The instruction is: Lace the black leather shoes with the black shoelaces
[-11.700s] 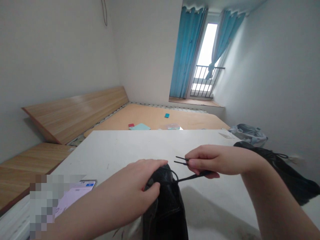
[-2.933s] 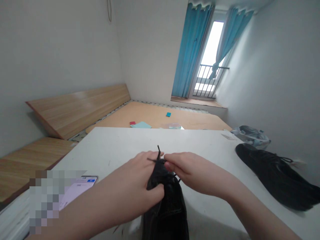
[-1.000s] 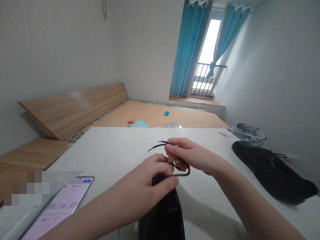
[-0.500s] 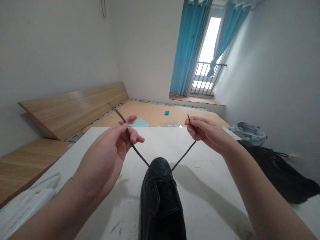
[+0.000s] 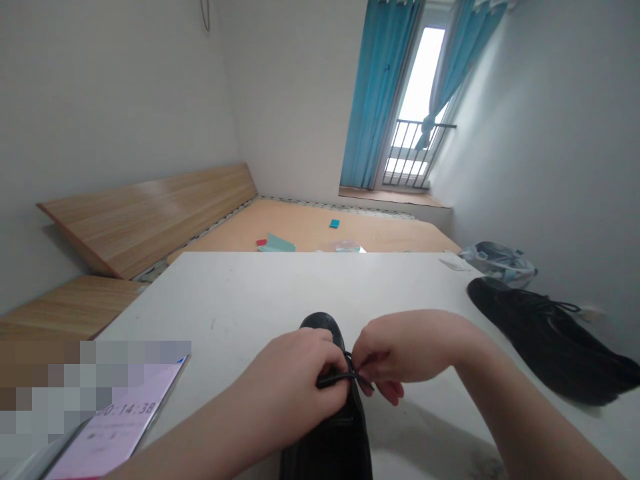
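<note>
A black shoe point(image 5: 325, 440) sits on the white table with its toe pointing away from me. Across its upper, my left hand point(image 5: 310, 373) is closed, pinching the black shoelace point(image 5: 333, 381) between thumb and fingers. My right hand point(image 5: 395, 357) reaches in from the shoe's right side, its fingertips gripping the lace where strands cross. Both hands nearly meet over the lacing. They hide the eyelets and most of the shoe's front; only the toe tip and the opening show.
A second black shoe point(image 5: 545, 333) with a tied lace lies at the right of the white table point(image 5: 260, 287). Behind it is a plastic bag point(image 5: 500, 263). A phone with a lit timer point(image 5: 120, 413) stands at the left. Beyond the table are wooden boards point(image 5: 165, 213).
Both hands have come down and inward from holding the lace ends apart in the air to working close together on the shoe. The phone's screen now shows at the left.
</note>
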